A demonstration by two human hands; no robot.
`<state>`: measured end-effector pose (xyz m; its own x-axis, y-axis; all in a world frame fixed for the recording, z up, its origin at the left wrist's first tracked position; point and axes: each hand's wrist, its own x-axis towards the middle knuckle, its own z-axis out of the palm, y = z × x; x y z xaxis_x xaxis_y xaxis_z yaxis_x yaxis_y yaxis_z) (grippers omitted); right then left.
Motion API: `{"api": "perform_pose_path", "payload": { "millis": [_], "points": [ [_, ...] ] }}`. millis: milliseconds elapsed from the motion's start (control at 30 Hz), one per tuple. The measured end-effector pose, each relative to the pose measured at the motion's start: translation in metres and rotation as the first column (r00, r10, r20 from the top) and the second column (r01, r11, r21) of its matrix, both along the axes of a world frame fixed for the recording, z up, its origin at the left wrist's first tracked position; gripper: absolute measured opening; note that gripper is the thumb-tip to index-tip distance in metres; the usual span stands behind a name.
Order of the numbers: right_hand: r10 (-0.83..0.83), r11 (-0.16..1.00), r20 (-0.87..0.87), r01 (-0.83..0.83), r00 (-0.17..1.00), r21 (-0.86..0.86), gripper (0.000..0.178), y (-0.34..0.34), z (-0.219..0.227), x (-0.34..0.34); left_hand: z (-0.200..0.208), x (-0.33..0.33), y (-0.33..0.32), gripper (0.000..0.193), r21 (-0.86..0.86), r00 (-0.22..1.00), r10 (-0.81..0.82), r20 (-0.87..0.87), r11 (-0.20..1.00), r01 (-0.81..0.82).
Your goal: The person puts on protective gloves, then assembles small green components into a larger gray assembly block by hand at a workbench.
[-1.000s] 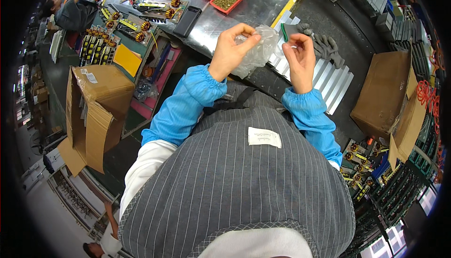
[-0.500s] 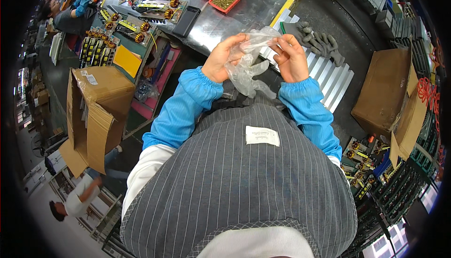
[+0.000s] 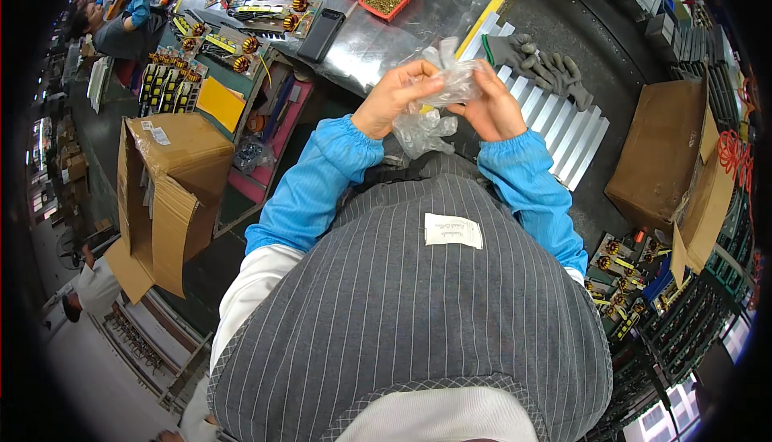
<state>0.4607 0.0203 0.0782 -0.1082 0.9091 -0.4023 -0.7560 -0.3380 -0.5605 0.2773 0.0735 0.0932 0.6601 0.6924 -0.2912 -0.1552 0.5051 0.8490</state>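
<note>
Head view, metal bench, cartons, left hand and right hand pinching clear plastic

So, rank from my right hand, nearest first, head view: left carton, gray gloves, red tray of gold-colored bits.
1. Gray gloves, up and right.
2. Red tray of gold-colored bits, up and left.
3. Left carton, far left.
</note>
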Motion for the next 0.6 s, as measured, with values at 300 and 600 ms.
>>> {"api": "perform_pose_path", "payload": {
  "millis": [300,600],
  "points": [
    [0.135,0.991,-0.039,-0.135,0.990,0.000,0.032,-0.009,0.004,-0.003,-0.001,-0.006,0.006,0.013,-0.281,0.979,0.139,0.147,0.955,-0.093],
    [0.244,0.958,-0.306,-0.181,0.920,0.221,0.040,-0.011,0.000,-0.005,-0.019,-0.003,0.004,0.013,-0.187,0.981,0.187,0.052,0.967,-0.174]
  ]
}}
